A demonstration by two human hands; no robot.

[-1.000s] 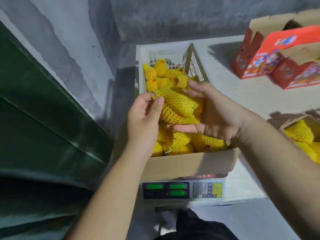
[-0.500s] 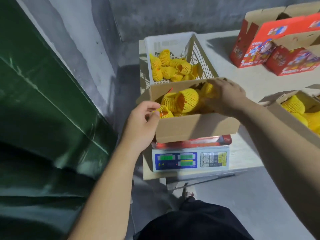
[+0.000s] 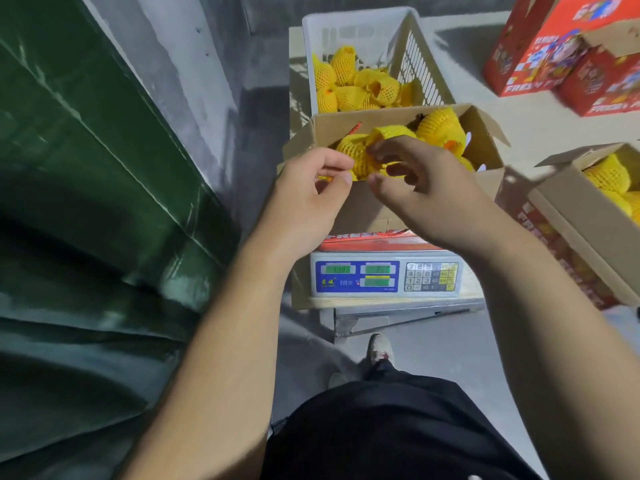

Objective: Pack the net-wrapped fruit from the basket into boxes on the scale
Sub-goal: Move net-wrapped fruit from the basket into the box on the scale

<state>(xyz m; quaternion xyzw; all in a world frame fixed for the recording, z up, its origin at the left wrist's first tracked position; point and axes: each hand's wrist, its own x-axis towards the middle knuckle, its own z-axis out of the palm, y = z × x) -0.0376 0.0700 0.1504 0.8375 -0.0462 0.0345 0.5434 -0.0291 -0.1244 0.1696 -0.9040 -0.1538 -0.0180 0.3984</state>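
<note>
Standing at the scale (image 3: 386, 277), the person has both hands over the near edge of the open cardboard box (image 3: 483, 133) that sits on it. The left hand (image 3: 304, 199) has its fingers curled in, thumb and forefinger nearly meeting; whether they pinch anything I cannot tell. The right hand (image 3: 429, 188) hangs loosely curled, its fingertips touching the net-wrapped fruit (image 3: 440, 128) heaped in the box. At twelve o'clock from the box, touching its far wall, the white basket (image 3: 349, 22) holds more yellow netted pieces. At three o'clock a second box (image 3: 568, 209) with fruit stands just beside the scale, and at one o'clock red printed cartons (image 3: 540, 53) rest on the table (image 3: 540, 128).
</note>
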